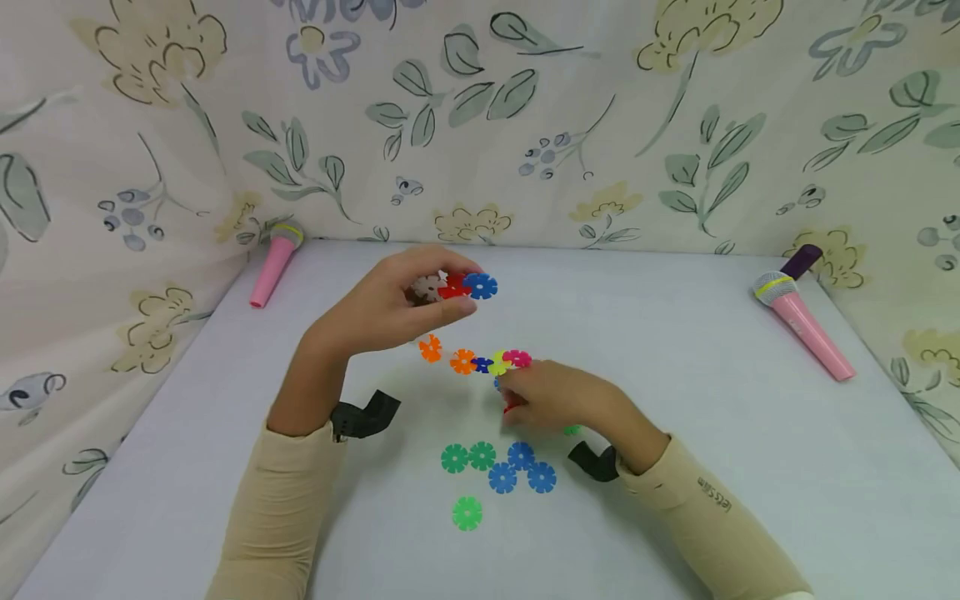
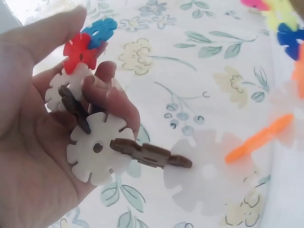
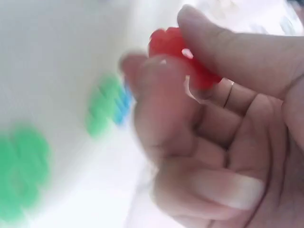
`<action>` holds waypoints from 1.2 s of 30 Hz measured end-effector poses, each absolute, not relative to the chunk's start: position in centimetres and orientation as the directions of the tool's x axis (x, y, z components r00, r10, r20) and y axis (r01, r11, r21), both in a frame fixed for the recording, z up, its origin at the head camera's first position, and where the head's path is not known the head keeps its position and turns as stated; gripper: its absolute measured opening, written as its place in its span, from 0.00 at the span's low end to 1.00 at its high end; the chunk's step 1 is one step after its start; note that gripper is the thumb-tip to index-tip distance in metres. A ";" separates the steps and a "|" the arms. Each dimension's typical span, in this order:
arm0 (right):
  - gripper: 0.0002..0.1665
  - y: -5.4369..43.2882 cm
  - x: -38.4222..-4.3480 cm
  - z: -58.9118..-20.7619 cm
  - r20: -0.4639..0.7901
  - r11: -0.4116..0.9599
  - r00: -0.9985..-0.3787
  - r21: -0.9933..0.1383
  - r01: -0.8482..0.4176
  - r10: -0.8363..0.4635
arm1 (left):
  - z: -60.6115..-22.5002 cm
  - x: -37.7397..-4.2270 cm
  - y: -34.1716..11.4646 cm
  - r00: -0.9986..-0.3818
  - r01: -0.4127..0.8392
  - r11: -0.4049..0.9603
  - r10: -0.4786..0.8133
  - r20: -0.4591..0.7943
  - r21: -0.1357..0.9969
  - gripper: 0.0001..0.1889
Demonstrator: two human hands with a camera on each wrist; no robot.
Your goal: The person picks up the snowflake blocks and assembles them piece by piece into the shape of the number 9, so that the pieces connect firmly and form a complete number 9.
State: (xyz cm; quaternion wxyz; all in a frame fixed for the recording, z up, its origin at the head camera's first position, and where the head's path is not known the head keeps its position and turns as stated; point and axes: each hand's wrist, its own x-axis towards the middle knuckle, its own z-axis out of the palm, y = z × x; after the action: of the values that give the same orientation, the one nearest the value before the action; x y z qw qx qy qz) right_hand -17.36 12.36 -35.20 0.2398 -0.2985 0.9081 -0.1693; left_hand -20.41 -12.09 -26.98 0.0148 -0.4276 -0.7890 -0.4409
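Note:
My left hand [image 1: 382, 304], raised above the table, holds a chain of slotted plastic snowflake discs in its curled fingers. At its fingertips stand a blue disc [image 1: 483, 286] and a red disc [image 2: 78, 52]. White discs [image 2: 99, 151] and brown discs [image 2: 151, 153] run along the palm and beyond it. The chain hangs towards the right through an orange disc [image 1: 463, 362], a yellow one and a pink disc [image 1: 517, 358]. My right hand [image 1: 558, 396], close to the chain's pink end, pinches a red snowflake disc [image 3: 166, 42] between thumb and fingers.
Loose on the white table lie green discs [image 1: 454, 458], blue discs [image 1: 502, 477] and a light green disc [image 1: 467, 513]. A pink microphone [image 1: 273, 267] lies at the back left, another pink microphone [image 1: 813, 333] at the right beside a dark object [image 1: 801, 261]. Flowered cloth hangs behind.

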 end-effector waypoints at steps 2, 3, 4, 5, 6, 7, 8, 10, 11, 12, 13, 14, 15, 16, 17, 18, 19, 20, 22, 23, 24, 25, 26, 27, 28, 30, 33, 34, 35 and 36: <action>0.11 13.7 -17.9 -34.3 -0.295 0.750 -0.720 -0.477 -0.458 -0.628 | -26.9 -20.5 -12.0 -0.629 0.702 0.242 0.652 0.424 0.669 0.16; 0.10 14.5 -18.1 -33.8 -0.267 0.746 -0.735 -0.485 -0.456 -0.623 | -26.9 -20.6 -11.9 -0.627 0.710 0.244 0.647 0.435 0.660 0.15; 0.08 15.2 -18.3 -33.3 -0.234 0.742 -0.753 -0.496 -0.452 -0.615 | -26.9 -20.6 -11.8 -0.626 0.715 0.246 0.643 0.442 0.654 0.14; 0.06 15.9 -18.4 -32.9 -0.193 0.734 -0.772 -0.509 -0.449 -0.606 | -26.9 -20.6 -11.6 -0.626 0.717 0.248 0.640 0.446 0.651 0.14; 0.05 16.5 -18.5 -32.5 -0.145 0.724 -0.789 -0.521 -0.451 -0.596 | -27.0 -20.7 -11.5 -0.625 0.719 0.247 0.639 0.449 0.650 0.13; 0.03 17.1 -18.5 -32.1 -0.092 0.708 -0.805 -0.542 -0.454 -0.586 | -27.1 -20.7 -11.3 -0.624 0.718 0.242 0.640 0.449 0.653 0.12; 0.03 17.5 -18.5 -31.8 -0.036 0.679 -0.815 -0.574 -0.457 -0.578 | -27.2 -20.7 -11.2 -0.621 0.719 0.236 0.642 0.450 0.654 0.11; 0.08 17.9 -18.3 -31.2 0.070 0.588 -0.816 -0.659 -0.469 -0.573 | -27.5 -20.7 -10.8 -0.619 0.713 0.221 0.645 0.449 0.665 0.10; 0.10 17.9 -18.2 -31.0 0.116 0.526 -0.811 -0.707 -0.472 -0.573 | -27.6 -20.7 -10.6 -0.613 0.715 0.212 0.648 0.452 0.667 0.09; 0.12 17.7 -18.1 -30.8 0.152 0.457 -0.807 -0.757 -0.466 -0.571 | -27.8 -20.6 -10.4 -0.606 0.717 0.199 0.651 0.457 0.668 0.08; 0.13 17.6 -17.9 -30.6 0.181 0.384 -0.803 -0.804 -0.454 -0.568 | -28.0 -20.6 -10.2 -0.600 0.720 0.189 0.653 0.462 0.668 0.08; 0.14 17.4 -17.8 -30.5 0.207 0.311 -0.799 -0.843 -0.438 -0.565 | -28.2 -20.5 -10.0 -0.594 0.722 0.178 0.655 0.468 0.668 0.07; 0.15 17.1 -17.6 -30.4 0.228 0.244 -0.797 -0.874 -0.421 -0.559 | -28.3 -20.5 -9.7 -0.587 0.726 0.164 0.655 0.476 0.668 0.07; 0.15 16.9 -17.5 -30.3 0.247 0.181 -0.797 -0.897 -0.403 -0.551 | -28.5 -20.5 -9.5 -0.578 0.731 0.152 0.655 0.486 0.665 0.06; 0.14 16.7 -17.3 -30.2 0.262 0.128 -0.799 -0.913 -0.387 -0.541 | -28.6 -20.4 -9.2 -0.569 0.737 0.139 0.656 0.495 0.662 0.06; 0.14 16.5 -17.2 -30.1 0.273 0.087 -0.803 -0.924 -0.372 -0.530 | -28.7 -20.4 -9.0 -0.563 0.741 0.130 0.654 0.504 0.659 0.05; 0.13 16.4 -17.1 -30.1 0.278 0.054 -0.806 -0.933 -0.357 -0.523 | -28.7 -20.4 -8.8 -0.557 0.746 0.121 0.654 0.513 0.655 0.05; 0.12 16.3 -17.0 -30.0 0.279 0.026 -0.807 -0.940 -0.341 -0.520 | -28.8 -20.3 -8.6 -0.552 0.747 0.111 0.653 0.518 0.656 0.05; 0.12 16.3 -16.8 -29.9 0.280 -0.011 -0.809 -0.947 -0.321 -0.517 | -28.9 -20.2 -8.3 -0.545 0.747 0.096 0.654 0.525 0.657 0.05; 0.11 16.3 -16.8 -29.9 0.282 -0.021 -0.808 -0.948 -0.317 -0.517 | -28.9 -20.2 -8.1 -0.543 0.747 0.088 0.655 0.527 0.659 0.05; 0.11 16.4 -16.8 -30.0 0.284 -0.030 -0.808 -0.949 -0.314 -0.517 | -28.9 -20.1 -8.0 -0.540 0.745 0.079 0.655 0.529 0.662 0.05; 0.11 16.4 -16.8 -30.0 0.287 -0.040 -0.806 -0.949 -0.312 -0.518 | -28.9 -20.1 -7.9 -0.536 0.744 0.070 0.657 0.531 0.664 0.05; 0.10 16.5 -16.8 -30.0 0.292 -0.049 -0.804 -0.949 -0.313 -0.518 | -28.9 -20.1 -7.9 -0.533 0.742 0.063 0.660 0.530 0.668 0.05; 0.10 16.6 -16.8 -30.0 0.298 -0.055 -0.802 -0.947 -0.316 -0.517 | -28.9 -20.1 -7.8 -0.528 0.741 0.056 0.664 0.529 0.670 0.05; 0.10 16.7 -16.9 -30.0 0.302 -0.062 -0.801 -0.946 -0.317 -0.516 | -28.9 -20.1 -7.8 -0.525 0.737 0.049 0.670 0.526 0.674 0.05; 0.09 16.8 -16.9 -30.0 0.310 -0.080 -0.795 -0.945 -0.316 -0.521 | -28.9 -20.1 -7.7 -0.521 0.726 0.039 0.682 0.513 0.686 0.04; 0.08 16.8 -16.9 -29.9 0.320 -0.097 -0.785 -0.943 -0.319 -0.531 | -29.0 -19.9 -7.6 -0.519 0.703 0.025 0.701 0.489 0.711 0.04; 0.08 16.9 -16.9 -29.9 0.324 -0.103 -0.783 -0.942 -0.320 -0.531 | -29.0 -19.9 -7.6 -0.518 0.697 0.019 0.704 0.486 0.717 0.04; 0.08 16.8 -16.8 -29.9 0.328 -0.107 -0.781 -0.941 -0.322 -0.531 | -29.0 -19.9 -7.5 -0.514 0.695 0.010 0.706 0.487 0.719 0.04; 0.09 16.8 -16.8 -29.9 0.330 -0.109 -0.782 -0.940 -0.323 -0.530 | -29.1 -19.9 -7.4 -0.510 0.691 0.000 0.708 0.488 0.723 0.04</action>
State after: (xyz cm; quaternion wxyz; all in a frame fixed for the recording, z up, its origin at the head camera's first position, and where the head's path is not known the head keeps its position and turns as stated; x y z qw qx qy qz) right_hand -16.77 16.85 -29.88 0.0770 -0.3214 0.6631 -0.6716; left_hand -19.86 -7.43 -29.05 -0.0081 -0.4947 -0.7070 -0.5053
